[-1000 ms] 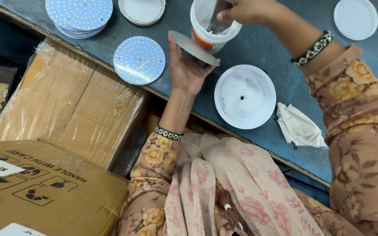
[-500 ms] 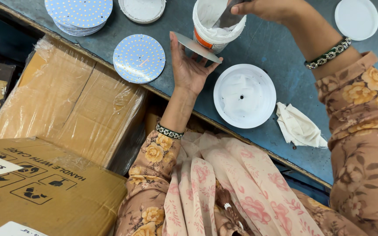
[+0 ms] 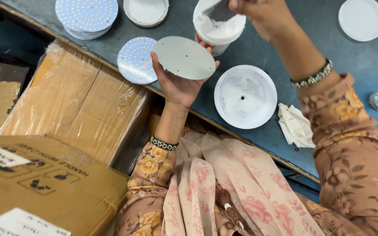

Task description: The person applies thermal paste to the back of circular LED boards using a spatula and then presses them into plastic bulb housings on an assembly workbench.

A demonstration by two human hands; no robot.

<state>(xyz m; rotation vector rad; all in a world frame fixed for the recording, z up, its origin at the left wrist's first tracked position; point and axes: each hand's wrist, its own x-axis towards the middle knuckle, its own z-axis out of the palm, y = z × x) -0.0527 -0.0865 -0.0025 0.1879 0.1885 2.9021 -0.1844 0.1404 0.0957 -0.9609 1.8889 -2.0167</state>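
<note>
The right hand [image 3: 259, 13] is cut off at twelve o'clock, its fingertips hidden. The disc stack [image 3: 86, 15] is cropped there too.

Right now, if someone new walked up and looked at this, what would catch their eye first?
Probably the left hand holding a plain grey disc flat side up at mid-frame, above the blue table's edge. Just behind it, the right hand dips a flat tool into a white paste tub. A round white housing lies open beside them, and dotted round boards are stacked at top left.

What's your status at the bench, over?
Left hand holds grey disc flat-side up. Right hand dips a tool into white paste tub. Nothing between them.
</note>
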